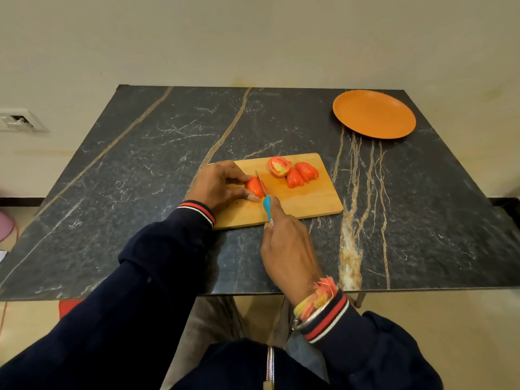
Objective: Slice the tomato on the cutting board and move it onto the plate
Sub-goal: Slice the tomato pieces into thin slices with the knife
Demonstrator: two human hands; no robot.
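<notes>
Both hands work at the cutting board [309, 202]: the left hand [222, 184] pinches a tomato piece [254, 187] at its left end, the right hand [287, 249] grips a blue-handled knife [266, 202], blade on that piece. Three cut pieces [295, 177] lie by the board's far edge; the plate [374, 114] sits at the table's [140, 178] far right corner.

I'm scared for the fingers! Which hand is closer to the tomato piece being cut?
Left. The left hand holds the tomato piece from its left side; the right hand is nearer the person, gripping the knife, not touching it.
</notes>
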